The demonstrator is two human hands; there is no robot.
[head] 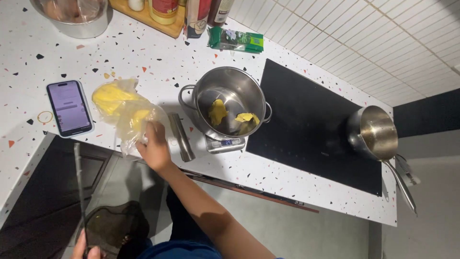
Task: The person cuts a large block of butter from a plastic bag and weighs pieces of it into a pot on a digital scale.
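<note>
The right hand (pixel 154 145) is stretched forward on a nearly straight bare forearm, fingers curled closed in a loose pinch, back of the hand up. The left hand (pixel 86 250) hangs low, well behind and left of it, fingers closed, only partly in view.

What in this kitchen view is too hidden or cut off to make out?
- Head view: small digital scale, mostly covered by the steel pot.
- Left hand, cut by the bottom edge; its grip is unclear.
- Steel mixing bowl, cut by the top edge.
- Right hand fingers, partly behind the clear bag of yellow pieces.
</note>
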